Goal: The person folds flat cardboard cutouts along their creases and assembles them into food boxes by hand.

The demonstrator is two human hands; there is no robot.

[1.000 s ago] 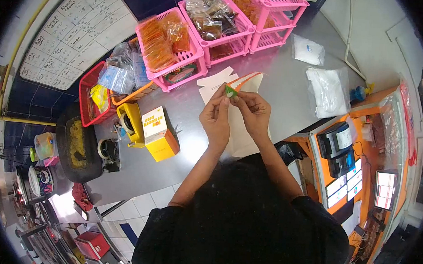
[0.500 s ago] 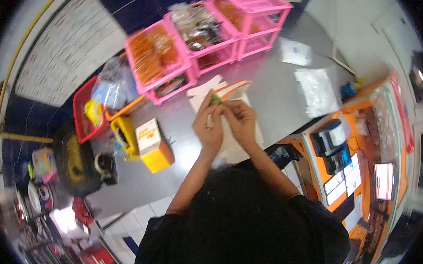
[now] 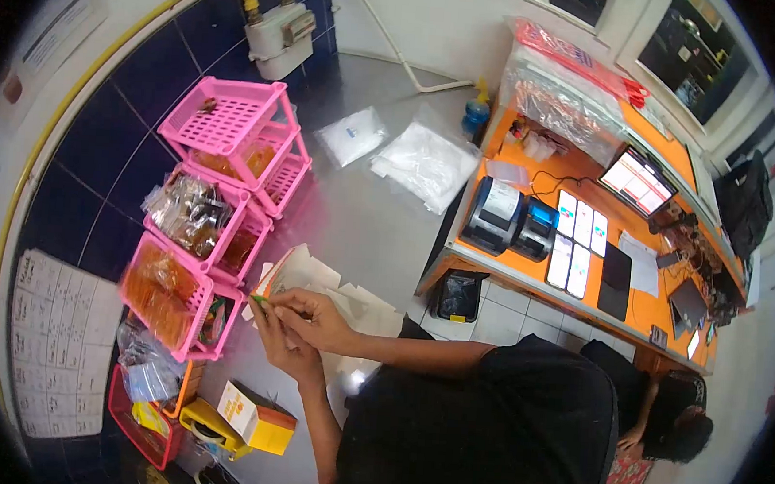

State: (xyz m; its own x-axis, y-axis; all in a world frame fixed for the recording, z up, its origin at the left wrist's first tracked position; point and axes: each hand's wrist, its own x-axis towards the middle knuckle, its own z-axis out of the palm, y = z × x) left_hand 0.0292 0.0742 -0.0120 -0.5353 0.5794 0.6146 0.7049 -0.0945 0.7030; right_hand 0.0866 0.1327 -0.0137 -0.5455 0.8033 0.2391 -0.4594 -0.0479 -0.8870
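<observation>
My left hand (image 3: 290,353) and my right hand (image 3: 319,320) are close together over the steel table, fingers pinched. Between their fingertips is a small green item (image 3: 260,300), too small to make out. Under and beyond my hands lie flat pale cardboard pieces (image 3: 374,317), one with an orange-striped edge. To the left of my hands stand pink plastic baskets (image 3: 197,310) holding bags of orange-coloured contents. Nearer me are a yellow-and-white box (image 3: 269,432) and a yellow tape dispenser (image 3: 207,428).
Clear plastic packs of white material (image 3: 428,165) lie at the table's far end. An orange desk (image 3: 511,258) carries black devices, several phones and a monitor (image 3: 637,180). A black bin (image 3: 458,298) stands below it. Another person (image 3: 661,405) sits at the right. A red basket (image 3: 141,431) is at lower left.
My view has swung to the right, bringing the desk and the seated person into sight. My hands stay together with the green item, now nearer the pink baskets.
</observation>
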